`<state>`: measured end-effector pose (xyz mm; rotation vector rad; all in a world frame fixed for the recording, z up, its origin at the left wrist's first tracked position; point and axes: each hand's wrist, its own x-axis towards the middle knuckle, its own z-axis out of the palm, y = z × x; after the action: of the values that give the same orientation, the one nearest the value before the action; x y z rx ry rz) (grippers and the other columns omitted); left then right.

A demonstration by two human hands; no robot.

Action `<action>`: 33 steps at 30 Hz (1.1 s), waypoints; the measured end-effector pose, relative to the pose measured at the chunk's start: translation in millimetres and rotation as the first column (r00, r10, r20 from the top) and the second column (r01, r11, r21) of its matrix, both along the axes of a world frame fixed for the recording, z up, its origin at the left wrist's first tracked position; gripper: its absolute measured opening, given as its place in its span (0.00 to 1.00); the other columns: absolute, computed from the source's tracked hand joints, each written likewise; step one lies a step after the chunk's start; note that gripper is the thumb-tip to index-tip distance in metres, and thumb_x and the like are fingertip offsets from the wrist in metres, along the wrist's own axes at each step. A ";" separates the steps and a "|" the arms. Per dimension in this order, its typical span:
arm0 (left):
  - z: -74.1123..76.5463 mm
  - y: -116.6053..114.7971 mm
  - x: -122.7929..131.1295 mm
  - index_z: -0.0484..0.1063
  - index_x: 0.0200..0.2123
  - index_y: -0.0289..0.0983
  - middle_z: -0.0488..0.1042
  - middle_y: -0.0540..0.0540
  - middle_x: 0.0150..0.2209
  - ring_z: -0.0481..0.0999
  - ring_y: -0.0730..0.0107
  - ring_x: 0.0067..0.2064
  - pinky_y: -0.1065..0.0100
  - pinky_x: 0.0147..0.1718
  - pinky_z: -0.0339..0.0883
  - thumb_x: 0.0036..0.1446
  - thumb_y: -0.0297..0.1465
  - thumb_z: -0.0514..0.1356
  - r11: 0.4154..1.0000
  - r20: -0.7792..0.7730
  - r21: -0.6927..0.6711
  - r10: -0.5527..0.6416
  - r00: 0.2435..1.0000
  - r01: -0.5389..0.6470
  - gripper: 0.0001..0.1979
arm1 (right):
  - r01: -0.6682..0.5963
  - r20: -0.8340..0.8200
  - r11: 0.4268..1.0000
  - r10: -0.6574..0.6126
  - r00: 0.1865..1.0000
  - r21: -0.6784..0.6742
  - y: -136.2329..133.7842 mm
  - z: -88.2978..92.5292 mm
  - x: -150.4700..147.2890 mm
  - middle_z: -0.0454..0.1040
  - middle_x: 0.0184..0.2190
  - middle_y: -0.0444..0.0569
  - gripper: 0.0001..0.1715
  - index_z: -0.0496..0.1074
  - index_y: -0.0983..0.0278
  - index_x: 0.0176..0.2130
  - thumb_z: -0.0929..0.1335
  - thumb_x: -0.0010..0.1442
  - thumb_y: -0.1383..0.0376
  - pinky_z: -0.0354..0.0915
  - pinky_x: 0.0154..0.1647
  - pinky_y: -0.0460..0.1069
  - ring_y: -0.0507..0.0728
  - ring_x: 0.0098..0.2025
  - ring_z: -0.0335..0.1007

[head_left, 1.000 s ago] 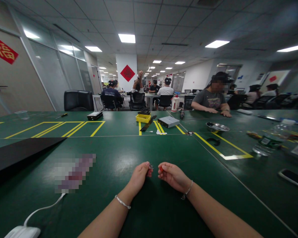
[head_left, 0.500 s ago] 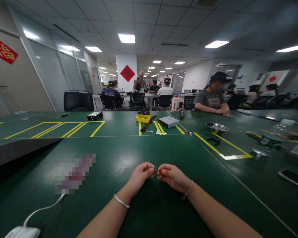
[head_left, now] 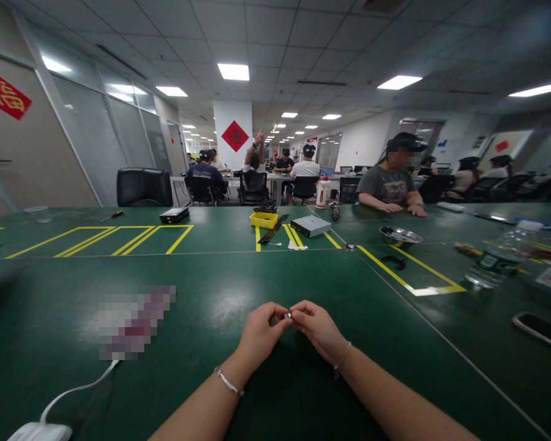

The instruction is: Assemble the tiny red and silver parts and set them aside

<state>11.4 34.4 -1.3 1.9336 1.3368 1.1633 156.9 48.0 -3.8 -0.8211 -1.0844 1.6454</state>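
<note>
My left hand (head_left: 259, 334) is closed in a pinch on a small silvery piece (head_left: 286, 316). Opposite it, my right hand (head_left: 320, 331) pinches a tiny orange piece (head_left: 291, 311), mostly covered by the fingers. The fingertips of both hands meet over the green table (head_left: 211, 282), and the two pieces look to be touching. Their exact kind is too small to make out.
A blurred-out device on a white cable (head_left: 80, 386) lies left. A phone (head_left: 544, 331) and a water bottle (head_left: 496, 257) are at right. Farther back are a yellow tray (head_left: 263, 219), a grey box (head_left: 311, 226) and a metal bowl (head_left: 400, 235). A person sits across.
My hands have come together, bringing the silvery and orange pieces into contact. The dark shape at the left has mostly gone from view. The person across has moved their hands apart.
</note>
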 end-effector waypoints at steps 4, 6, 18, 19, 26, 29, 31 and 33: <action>4.1 -4.2 0.9 0.67 0.28 0.38 0.68 0.52 0.24 0.65 0.76 0.26 0.74 0.26 0.58 0.46 0.32 0.55 0.993 -0.150 0.106 0.061 0.987 -0.045 0.06 | 0.049 0.017 0.999 -0.049 0.999 0.004 -1.4 -0.8 -5.1 0.70 0.24 0.46 0.11 0.68 0.68 0.25 0.70 0.38 0.65 0.59 0.36 0.50 0.51 0.29 0.65; 5.3 -5.8 1.3 0.67 0.28 0.38 0.68 0.52 0.25 0.65 0.75 0.27 0.73 0.27 0.58 0.46 0.32 0.54 0.988 -0.196 0.145 0.076 0.978 -0.047 0.05 | 0.072 0.005 0.997 -0.072 0.997 -0.010 -2.1 -1.2 -7.3 0.70 0.24 0.47 0.11 0.69 0.68 0.25 0.70 0.38 0.64 0.59 0.37 0.50 0.51 0.29 0.66; 7.1 -8.2 -1.4 0.66 0.28 0.37 0.69 0.50 0.25 0.67 0.74 0.27 0.72 0.28 0.60 0.49 0.32 0.52 0.956 -0.235 0.253 0.207 0.950 -0.146 0.06 | 0.031 0.064 1.000 -0.031 0.997 0.005 -11.8 5.9 -12.8 0.71 0.30 0.52 0.18 0.71 0.69 0.33 0.65 0.46 0.58 0.59 0.40 0.51 0.53 0.35 0.64; 7.8 -8.4 -1.9 0.66 0.28 0.37 0.68 0.50 0.25 0.67 0.74 0.27 0.71 0.28 0.60 0.49 0.32 0.52 0.956 -0.235 0.254 0.208 0.950 -0.146 0.06 | 0.021 0.081 1.000 -0.022 0.997 0.010 -12.0 5.8 -12.5 0.71 0.30 0.52 0.19 0.71 0.69 0.34 0.64 0.47 0.57 0.59 0.40 0.51 0.54 0.36 0.64; 8.6 -8.0 -1.6 0.65 0.29 0.37 0.68 0.49 0.25 0.66 0.73 0.29 0.71 0.29 0.59 0.49 0.32 0.52 0.967 -0.251 0.219 0.185 0.950 -0.131 0.05 | -0.019 0.158 0.999 0.011 0.987 0.046 -9.1 5.2 -7.1 0.71 0.33 0.52 0.20 0.70 0.68 0.37 0.64 0.47 0.57 0.58 0.41 0.51 0.55 0.38 0.64; 8.3 -7.6 0.8 0.65 0.28 0.38 0.67 0.50 0.25 0.66 0.72 0.29 0.70 0.29 0.59 0.48 0.32 0.53 0.978 -0.265 0.181 0.154 0.952 -0.108 0.04 | 0.010 0.201 0.999 -0.021 0.979 0.054 -6.0 4.1 -4.3 0.72 0.33 0.52 0.20 0.70 0.68 0.36 0.67 0.43 0.59 0.59 0.39 0.52 0.55 0.36 0.65; 8.0 -7.4 1.9 0.65 0.27 0.38 0.67 0.50 0.26 0.66 0.71 0.30 0.71 0.29 0.58 0.48 0.31 0.53 0.983 -0.274 0.158 0.136 0.952 -0.095 0.04 | 0.036 0.209 0.998 -0.047 0.977 0.055 -4.4 2.8 -3.7 0.72 0.32 0.52 0.20 0.71 0.68 0.35 0.69 0.40 0.60 0.59 0.38 0.51 0.54 0.34 0.66; 7.7 -7.0 2.2 0.65 0.27 0.38 0.67 0.50 0.26 0.66 0.71 0.30 0.71 0.29 0.58 0.48 0.31 0.53 0.985 -0.288 0.146 0.126 0.949 -0.086 0.03 | 0.060 0.206 0.997 -0.070 0.976 0.055 -3.5 1.8 -4.1 0.72 0.31 0.51 0.19 0.71 0.67 0.33 0.69 0.39 0.62 0.60 0.37 0.51 0.54 0.32 0.66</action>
<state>13.5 27.4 6.4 2.2254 1.5700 1.0640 152.9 44.5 -2.0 -1.0033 -1.2234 1.4977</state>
